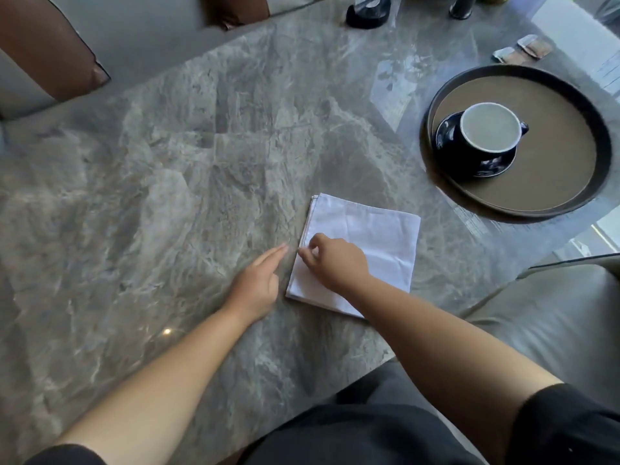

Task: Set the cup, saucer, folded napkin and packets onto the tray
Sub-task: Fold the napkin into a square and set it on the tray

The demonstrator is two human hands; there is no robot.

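Note:
A white folded napkin (375, 236) lies flat on the grey marble table. My right hand (335, 263) rests on its left part, fingertips pinching at the left edge. My left hand (260, 283) lies on the table just left of the napkin, fingers extended and holding nothing. To the right, a round dark tray (553, 182) holds a dark blue saucer (496, 166) with a dark blue cup (489, 129) standing on it. Two packets (523, 50) lie on the table beyond the tray.
The marble table (167, 179) stretches wide to the left. A black stand (367, 15) and a dark bottle base (463, 8) are at the far edge. Brown chair backs (50, 45) stand at the far left, and a grey cushioned seat (553, 323) sits at the right.

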